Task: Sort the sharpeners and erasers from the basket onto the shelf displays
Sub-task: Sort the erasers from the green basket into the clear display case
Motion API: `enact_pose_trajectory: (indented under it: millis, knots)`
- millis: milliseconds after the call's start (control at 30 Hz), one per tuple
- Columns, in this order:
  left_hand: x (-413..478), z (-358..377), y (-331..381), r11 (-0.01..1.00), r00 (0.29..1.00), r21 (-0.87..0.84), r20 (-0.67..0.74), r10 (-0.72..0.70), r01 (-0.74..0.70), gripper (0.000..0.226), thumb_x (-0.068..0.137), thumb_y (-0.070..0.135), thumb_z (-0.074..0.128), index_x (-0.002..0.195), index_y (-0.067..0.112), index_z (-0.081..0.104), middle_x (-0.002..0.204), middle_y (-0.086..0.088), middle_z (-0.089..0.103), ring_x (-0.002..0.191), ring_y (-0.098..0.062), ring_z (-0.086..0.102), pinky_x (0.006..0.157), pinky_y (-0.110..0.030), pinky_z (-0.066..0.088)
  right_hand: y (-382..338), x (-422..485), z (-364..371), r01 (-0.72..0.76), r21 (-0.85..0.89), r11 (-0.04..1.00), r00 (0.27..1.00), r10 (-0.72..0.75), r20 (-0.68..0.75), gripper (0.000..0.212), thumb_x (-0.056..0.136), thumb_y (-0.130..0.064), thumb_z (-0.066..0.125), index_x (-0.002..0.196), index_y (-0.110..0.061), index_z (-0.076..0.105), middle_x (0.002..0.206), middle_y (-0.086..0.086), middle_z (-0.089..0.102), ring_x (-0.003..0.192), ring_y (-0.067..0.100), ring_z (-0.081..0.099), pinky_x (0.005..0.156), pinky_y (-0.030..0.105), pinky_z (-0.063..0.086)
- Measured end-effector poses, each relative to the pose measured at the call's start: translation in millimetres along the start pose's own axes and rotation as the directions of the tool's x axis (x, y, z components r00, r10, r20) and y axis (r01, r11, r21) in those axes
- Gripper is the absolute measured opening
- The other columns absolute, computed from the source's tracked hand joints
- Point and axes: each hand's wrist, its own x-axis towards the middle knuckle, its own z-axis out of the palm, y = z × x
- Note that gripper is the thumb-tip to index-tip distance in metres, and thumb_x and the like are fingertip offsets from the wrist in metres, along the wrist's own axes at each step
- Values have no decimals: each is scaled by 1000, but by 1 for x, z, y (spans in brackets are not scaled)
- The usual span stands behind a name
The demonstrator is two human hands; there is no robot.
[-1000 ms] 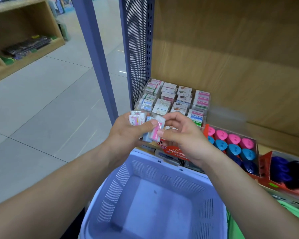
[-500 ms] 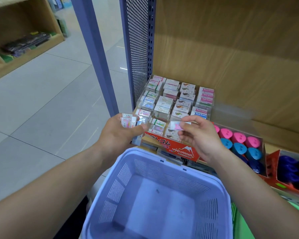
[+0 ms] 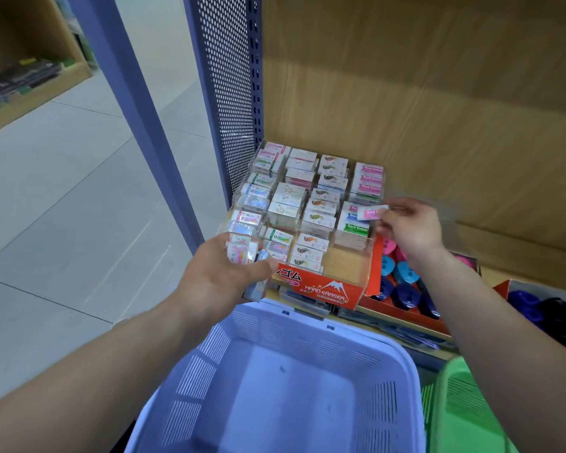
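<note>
Right up close, the blue basket (image 3: 209, 371) sits under both arms. I can't spot any erasers or sharpeners on the bit of its floor that shows, so I'd guess the unloading is nearly done. A green basket (image 3: 464, 407) pokes in at the right, but I can't tell what's in it.

Just past the rim, the left hand (image 3: 219, 279) is curled around a small bunch of erasers (image 3: 242, 253), thumb across the front. It's holding them at the near left corner of the eraser display (image 3: 324, 289). That bunch looks like most of what's left to sort.

The display is pretty full of packs in rows, though the near right compartment (image 3: 343, 264) has none in it.

A little further back, the right hand (image 3: 412, 228) pinches one pink eraser (image 3: 371, 212) between thumb and fingertips. The eraser hangs over the right-hand column, just in front of the pink packs (image 3: 366, 178). My guess is that's where it goes, but it isn't in yet.

The sharpeners (image 3: 402, 276) sit in a red box right of the display, partly under that wrist, and look already stocked. Behind all this is the shelf's wooden back (image 3: 438, 109).
</note>
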Motion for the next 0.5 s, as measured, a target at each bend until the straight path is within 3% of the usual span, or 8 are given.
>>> enact_pose_trajectory:
  millis: [167, 267, 367, 467, 500]
  knots:
    - [2, 10, -4, 999, 1000, 53, 10, -13, 13, 19, 82, 9, 82, 93, 19, 70, 75, 1, 76, 73, -23, 74, 76, -45, 63, -4, 30, 8, 76, -123, 989, 997, -75, 12, 23, 91, -4, 69, 86, -25, 61, 97, 12, 73, 82, 26, 72, 74, 39, 61]
    - [4, 12, -5, 998, 1000, 62, 0, -24, 24, 19, 81, 8, 82, 92, 18, 69, 72, 1, 75, 70, -20, 72, 76, -47, 63, -2, 44, 16, 194, -294, 936, 981, -178, 80, 16, 88, -10, 69, 94, -25, 68, 94, 0, 71, 87, 20, 70, 80, 37, 59]
    - [7, 11, -5, 998, 1000, 54, -10, -24, 25, 19, 82, 11, 81, 95, 18, 70, 78, -2, 77, 82, -28, 75, 76, -44, 63, 2, 45, 17, 346, -520, 781, 938, -307, 163, 20, 91, -13, 63, 108, -19, 72, 96, -4, 69, 87, 16, 64, 76, 27, 50]
    - [8, 11, -2, 999, 1000, 37, 7, 2, -3, 16, 86, 13, 77, 101, 16, 70, 84, -3, 78, 80, -24, 76, 61, -30, 59, 14, 42, 17, 510, -682, 524, 834, -496, 243, 19, 93, -15, 63, 108, -11, 74, 115, 9, 64, 94, 26, 63, 77, 31, 50]
    - [8, 12, 0, 1000, 1000, 23, 14, 5, -5, 16, 87, 11, 75, 101, 15, 69, 83, -3, 78, 77, -22, 76, 57, -25, 57, 17, 41, 16, 521, -700, 489, 821, -511, 254, 20, 93, -15, 63, 109, -9, 75, 119, 12, 62, 95, 28, 63, 79, 33, 52]
